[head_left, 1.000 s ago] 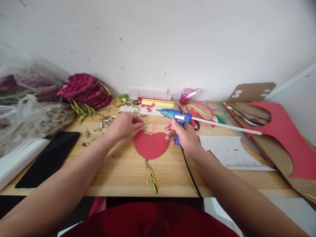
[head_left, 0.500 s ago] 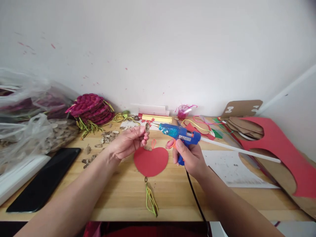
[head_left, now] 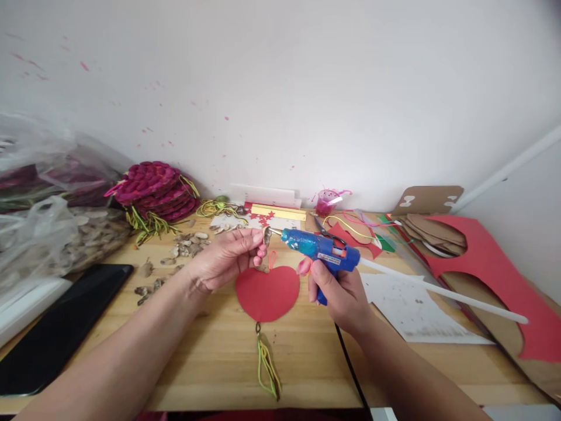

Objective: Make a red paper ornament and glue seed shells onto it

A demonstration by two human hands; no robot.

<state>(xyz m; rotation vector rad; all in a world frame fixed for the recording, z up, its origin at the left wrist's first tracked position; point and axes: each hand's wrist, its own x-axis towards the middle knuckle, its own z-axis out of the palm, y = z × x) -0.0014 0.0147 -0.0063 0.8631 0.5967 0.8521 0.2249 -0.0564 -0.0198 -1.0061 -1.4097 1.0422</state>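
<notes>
My left hand (head_left: 232,251) pinches a small brown shell (head_left: 267,235), which looks like a piece of peanut shell. In my right hand (head_left: 339,292) is a blue hot glue gun (head_left: 319,248), its fingers wrapped round the handle. The gun's metal nozzle points left and meets or nearly meets the shell. Below them a red heart-shaped card (head_left: 267,295) lies on the wooden table (head_left: 210,362). An orange loop (head_left: 272,258) stands at the card's top, and a yellow-green tassel (head_left: 266,365) hangs from its lower tip.
Loose shells (head_left: 190,244) lie left of the card, by a plastic bag (head_left: 87,228) full of them. A black phone-like slab (head_left: 65,327) lies at the front left. Magenta woven pieces (head_left: 155,190) are stacked behind. Cut red card (head_left: 473,245) and marked white paper (head_left: 421,310) lie right.
The nozzle and the shell have come together, where a small gap was before. The glue gun's rear and its white stick have tipped lower. The camera view has shifted slightly.
</notes>
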